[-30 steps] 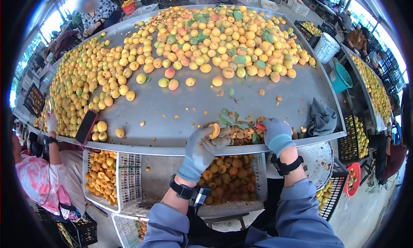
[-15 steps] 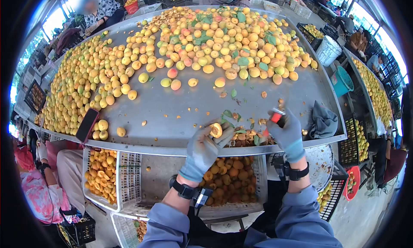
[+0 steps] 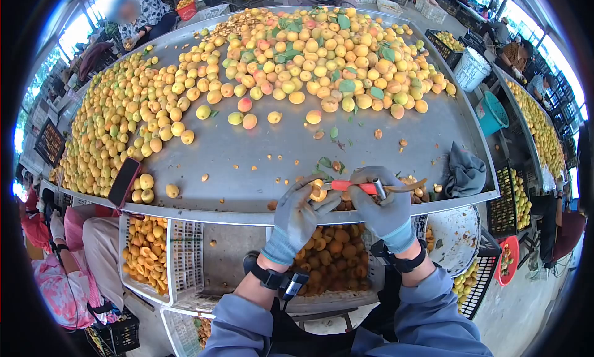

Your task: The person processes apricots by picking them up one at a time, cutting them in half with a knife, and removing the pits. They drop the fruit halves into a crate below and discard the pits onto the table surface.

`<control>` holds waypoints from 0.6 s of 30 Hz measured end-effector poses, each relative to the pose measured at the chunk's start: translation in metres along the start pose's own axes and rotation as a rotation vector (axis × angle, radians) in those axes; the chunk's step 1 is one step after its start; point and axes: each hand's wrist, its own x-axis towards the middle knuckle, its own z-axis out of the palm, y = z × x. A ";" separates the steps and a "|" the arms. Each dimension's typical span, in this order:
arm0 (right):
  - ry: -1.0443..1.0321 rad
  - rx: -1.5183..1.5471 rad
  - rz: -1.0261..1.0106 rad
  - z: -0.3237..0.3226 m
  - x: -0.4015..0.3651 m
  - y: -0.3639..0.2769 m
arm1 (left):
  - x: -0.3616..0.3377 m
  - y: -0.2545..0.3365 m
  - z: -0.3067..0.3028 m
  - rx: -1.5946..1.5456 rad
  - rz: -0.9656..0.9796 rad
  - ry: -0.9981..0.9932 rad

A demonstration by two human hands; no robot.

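Note:
My left hand (image 3: pixel 298 211), in a grey glove, holds a halved apricot (image 3: pixel 318 191) near the front edge of the metal table (image 3: pixel 247 153). My right hand (image 3: pixel 383 202), gloved too, is closed around a red-handled tool (image 3: pixel 352 185). The tool's tip meets the fruit in my left hand, and its curved, brownish end sticks out to the right. Small fruit scraps (image 3: pixel 418 193) lie by my right hand. Beyond both hands, whole apricots (image 3: pixel 334 54) are heaped with green leaves.
A dark phone (image 3: pixel 124 180) lies at the table's left. A grey cloth (image 3: pixel 465 171) lies at its right corner. Below are a crate of halved fruit (image 3: pixel 185 258) and a white basin (image 3: pixel 455 239). A co-worker (image 3: pixel 62 283) sits at the left.
My right hand has moved left to my left hand, bringing the red-handled tool against the apricot. My left hand still holds the fruit, slightly further right.

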 end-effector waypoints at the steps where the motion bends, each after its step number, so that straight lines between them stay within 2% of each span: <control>1: -0.014 -0.083 -0.076 0.000 0.000 0.001 | -0.001 -0.001 0.001 0.001 0.000 -0.001; 4: -0.037 -0.146 -0.185 0.007 -0.001 -0.008 | -0.002 -0.007 0.000 0.052 0.058 0.091; 7: -0.106 -0.291 -0.179 0.011 -0.008 -0.005 | 0.002 -0.013 -0.007 0.127 0.125 0.113; 11: -0.027 -0.129 -0.217 0.017 -0.008 0.009 | 0.000 -0.016 -0.004 0.197 0.198 0.110; 13: 0.052 0.199 0.154 0.018 -0.011 0.014 | -0.002 -0.014 0.001 0.183 0.208 0.088; 14: 0.052 0.199 0.154 0.018 -0.010 0.013 | -0.002 -0.013 0.003 0.186 0.192 0.097; 16: 0.131 0.367 0.322 0.021 -0.008 0.009 | -0.001 -0.011 0.002 0.189 0.174 0.107; 18: 0.137 0.338 0.343 0.017 -0.008 0.021 | 0.001 -0.010 -0.004 0.176 0.131 0.057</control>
